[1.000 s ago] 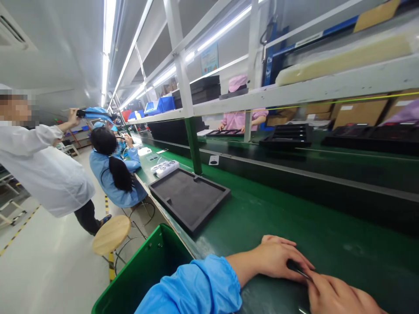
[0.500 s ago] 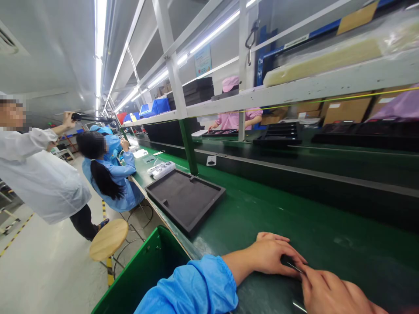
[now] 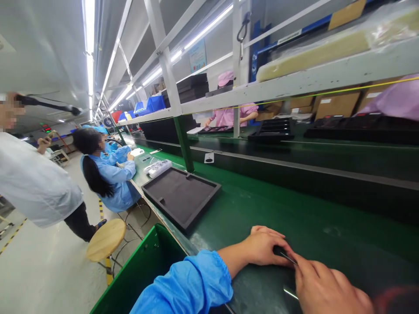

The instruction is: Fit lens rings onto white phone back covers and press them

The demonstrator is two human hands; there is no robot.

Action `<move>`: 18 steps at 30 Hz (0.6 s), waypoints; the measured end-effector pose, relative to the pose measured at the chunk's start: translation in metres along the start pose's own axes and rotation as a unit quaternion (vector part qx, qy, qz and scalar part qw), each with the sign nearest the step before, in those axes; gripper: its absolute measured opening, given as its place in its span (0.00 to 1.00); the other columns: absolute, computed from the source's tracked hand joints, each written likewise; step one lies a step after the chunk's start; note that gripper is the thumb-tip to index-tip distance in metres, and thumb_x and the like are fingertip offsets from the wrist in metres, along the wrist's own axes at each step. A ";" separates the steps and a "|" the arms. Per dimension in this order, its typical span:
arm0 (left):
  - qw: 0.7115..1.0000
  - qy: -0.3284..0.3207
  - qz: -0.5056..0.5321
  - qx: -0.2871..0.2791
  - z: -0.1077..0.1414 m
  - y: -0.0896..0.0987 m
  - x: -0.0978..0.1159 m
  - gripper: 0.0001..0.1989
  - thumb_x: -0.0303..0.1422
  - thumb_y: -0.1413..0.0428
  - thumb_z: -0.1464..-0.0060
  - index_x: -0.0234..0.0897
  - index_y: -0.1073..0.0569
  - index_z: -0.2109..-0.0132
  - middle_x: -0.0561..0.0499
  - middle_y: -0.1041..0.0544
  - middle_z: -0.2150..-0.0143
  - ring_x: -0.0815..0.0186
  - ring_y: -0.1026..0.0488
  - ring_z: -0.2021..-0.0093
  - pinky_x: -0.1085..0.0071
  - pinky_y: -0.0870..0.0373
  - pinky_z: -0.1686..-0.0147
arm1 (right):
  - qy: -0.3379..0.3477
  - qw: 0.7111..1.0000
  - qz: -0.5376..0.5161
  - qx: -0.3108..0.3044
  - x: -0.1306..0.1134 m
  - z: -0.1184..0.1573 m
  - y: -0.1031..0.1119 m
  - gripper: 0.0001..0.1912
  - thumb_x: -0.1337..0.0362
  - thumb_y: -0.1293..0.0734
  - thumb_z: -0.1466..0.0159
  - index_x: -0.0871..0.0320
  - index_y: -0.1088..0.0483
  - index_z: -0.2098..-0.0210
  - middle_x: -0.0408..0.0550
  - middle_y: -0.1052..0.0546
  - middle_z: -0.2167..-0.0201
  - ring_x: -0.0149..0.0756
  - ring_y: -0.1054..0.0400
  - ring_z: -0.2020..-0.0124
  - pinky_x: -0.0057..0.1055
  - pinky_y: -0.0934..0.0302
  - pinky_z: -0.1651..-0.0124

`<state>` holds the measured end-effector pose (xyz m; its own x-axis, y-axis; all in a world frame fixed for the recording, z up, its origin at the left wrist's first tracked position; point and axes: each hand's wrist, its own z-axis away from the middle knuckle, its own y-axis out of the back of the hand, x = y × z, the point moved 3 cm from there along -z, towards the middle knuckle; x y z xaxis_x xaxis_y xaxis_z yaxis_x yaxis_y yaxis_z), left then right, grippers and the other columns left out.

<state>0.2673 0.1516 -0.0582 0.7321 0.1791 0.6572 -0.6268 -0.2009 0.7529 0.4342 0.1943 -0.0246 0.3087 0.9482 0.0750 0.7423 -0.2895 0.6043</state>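
Both hands are low in the head view, just above the dark green bench [image 3: 248, 209]. Between them is a thin dark flat piece [image 3: 282, 253] with a bright edge; most of it is covered by fingers. My left hand [image 3: 266, 247], below a blue sleeve, has its fingers curled closed round the left side of the piece. My right hand [image 3: 327, 283] pinches the near end, its fingertips meeting those of the left. Beside the right hand's underside shows a second shiny edge [image 3: 290, 293]; what it belongs to, I cannot make out.
A shallow black tray [image 3: 183, 196] lies left on the bench, with a white wrapped bundle [image 3: 159, 168] behind it. A green bin [image 3: 144, 266] and round wooden stool [image 3: 106, 240] stand at left. Several co-workers sit or stand around. A green post [image 3: 184, 146] rises from the bench.
The view has shifted slightly, so hands and bench appear a little further left. Both hands keep their closed hold on the dark piece. The standing person at left has lowered an arm.
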 end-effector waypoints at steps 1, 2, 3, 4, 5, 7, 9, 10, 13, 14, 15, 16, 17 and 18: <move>1.000 0.011 0.007 0.000 0.001 0.002 0.002 0.09 0.38 0.29 0.42 0.45 0.22 0.60 0.54 0.15 0.50 0.63 0.29 0.31 0.57 0.48 0.26 | -0.017 1.000 -0.003 -0.006 0.000 0.001 -0.002 0.14 0.73 0.43 0.26 0.63 0.24 0.56 0.49 0.28 0.73 0.45 0.34 0.71 0.38 0.50 0.69; 1.000 0.020 0.015 0.003 0.002 0.004 0.004 0.09 0.38 0.28 0.43 0.45 0.21 0.61 0.53 0.15 0.52 0.62 0.28 0.32 0.56 0.47 0.27 | -0.037 0.999 -0.006 -0.017 0.000 0.002 -0.004 0.13 0.72 0.41 0.25 0.61 0.24 0.56 0.49 0.26 0.71 0.45 0.33 0.69 0.38 0.48 0.68; 0.999 0.025 0.022 0.009 0.003 0.007 0.007 0.09 0.37 0.28 0.44 0.45 0.20 0.61 0.53 0.15 0.52 0.62 0.27 0.33 0.56 0.47 0.27 | -0.059 0.998 -0.009 -0.035 -0.001 0.003 -0.005 0.11 0.71 0.40 0.25 0.60 0.24 0.56 0.49 0.24 0.70 0.45 0.32 0.67 0.38 0.47 0.66; 0.999 0.031 0.025 0.016 0.004 0.010 0.009 0.09 0.36 0.27 0.45 0.45 0.19 0.61 0.53 0.15 0.52 0.61 0.26 0.34 0.56 0.46 0.27 | -0.081 0.995 -0.013 -0.059 -0.001 0.003 -0.006 0.10 0.71 0.38 0.25 0.58 0.24 0.56 0.49 0.23 0.68 0.45 0.32 0.65 0.38 0.47 0.63; 0.999 0.029 0.028 0.019 0.005 0.013 0.010 0.08 0.34 0.27 0.45 0.44 0.19 0.61 0.52 0.15 0.52 0.60 0.26 0.35 0.55 0.46 0.27 | -0.106 0.991 -0.015 -0.085 -0.002 0.003 -0.007 0.09 0.71 0.37 0.26 0.57 0.24 0.57 0.49 0.22 0.66 0.45 0.31 0.63 0.38 0.47 0.61; 0.999 0.017 0.036 0.014 0.005 0.017 0.011 0.06 0.32 0.29 0.44 0.44 0.18 0.61 0.51 0.15 0.52 0.57 0.27 0.34 0.51 0.49 0.26 | -0.148 0.981 -0.022 -0.122 -0.003 0.001 -0.006 0.08 0.72 0.34 0.27 0.56 0.23 0.58 0.48 0.20 0.65 0.45 0.32 0.61 0.38 0.48 0.59; 0.999 0.002 0.042 0.006 0.003 0.019 0.009 0.05 0.32 0.30 0.43 0.44 0.18 0.61 0.51 0.15 0.54 0.55 0.27 0.34 0.48 0.51 0.25 | -0.179 0.973 -0.036 -0.139 -0.004 -0.003 -0.005 0.08 0.72 0.33 0.27 0.55 0.22 0.58 0.47 0.20 0.64 0.44 0.32 0.60 0.38 0.49 0.57; 0.999 -0.005 0.045 0.004 0.002 0.020 0.008 0.04 0.32 0.30 0.43 0.44 0.18 0.61 0.52 0.15 0.55 0.54 0.27 0.34 0.47 0.52 0.25 | -0.192 0.970 -0.044 -0.142 -0.004 -0.004 -0.004 0.07 0.72 0.32 0.28 0.54 0.22 0.58 0.47 0.20 0.63 0.44 0.32 0.59 0.38 0.49 0.57; 0.998 -0.019 0.052 0.001 0.000 0.021 0.006 0.03 0.34 0.31 0.43 0.45 0.17 0.62 0.52 0.15 0.55 0.53 0.27 0.34 0.46 0.52 0.25 | -0.228 0.961 -0.055 -0.147 -0.004 -0.008 -0.001 0.06 0.71 0.30 0.28 0.54 0.22 0.58 0.47 0.19 0.61 0.44 0.33 0.57 0.39 0.49 0.55; 0.998 -0.023 0.055 0.001 0.000 0.021 0.005 0.02 0.34 0.31 0.43 0.45 0.17 0.62 0.52 0.15 0.55 0.53 0.27 0.34 0.45 0.52 0.25 | -0.238 0.959 -0.055 -0.147 -0.004 -0.009 0.000 0.05 0.71 0.30 0.29 0.54 0.22 0.58 0.47 0.19 0.60 0.44 0.33 0.57 0.39 0.50 0.55; 0.998 -0.026 0.057 0.001 0.000 0.022 0.005 0.02 0.34 0.31 0.43 0.45 0.17 0.63 0.52 0.15 0.55 0.53 0.27 0.34 0.45 0.52 0.25 | -0.246 0.957 -0.054 -0.146 -0.004 -0.009 0.000 0.05 0.71 0.30 0.29 0.55 0.22 0.57 0.47 0.19 0.59 0.44 0.33 0.57 0.39 0.50 0.55; 0.998 -0.029 0.059 0.002 -0.001 0.022 0.004 0.03 0.33 0.31 0.43 0.45 0.17 0.63 0.52 0.14 0.55 0.53 0.27 0.34 0.46 0.53 0.25 | -0.252 0.956 -0.053 -0.143 -0.004 -0.009 0.000 0.06 0.71 0.30 0.29 0.55 0.22 0.56 0.47 0.19 0.57 0.44 0.33 0.56 0.39 0.50 0.55; 0.998 -0.032 0.060 0.002 -0.001 0.022 0.004 0.03 0.33 0.31 0.43 0.45 0.17 0.64 0.52 0.14 0.56 0.53 0.27 0.35 0.46 0.53 0.25 | -0.256 0.955 -0.052 -0.140 -0.004 -0.008 0.000 0.07 0.71 0.30 0.29 0.55 0.22 0.54 0.48 0.19 0.56 0.44 0.33 0.55 0.39 0.49 0.54; 0.998 -0.034 0.061 0.002 -0.002 0.022 0.004 0.03 0.34 0.31 0.43 0.45 0.17 0.64 0.52 0.14 0.56 0.53 0.27 0.35 0.46 0.52 0.25 | -0.258 0.955 -0.052 -0.136 -0.004 -0.008 0.000 0.08 0.72 0.30 0.29 0.55 0.22 0.53 0.48 0.19 0.55 0.44 0.33 0.54 0.40 0.49 0.53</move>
<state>0.2558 0.1496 -0.0392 0.6671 0.0874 0.7399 -0.7113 -0.2208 0.6674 0.4284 0.1915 -0.0190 0.5464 0.7584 -0.3553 0.6251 -0.0870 0.7757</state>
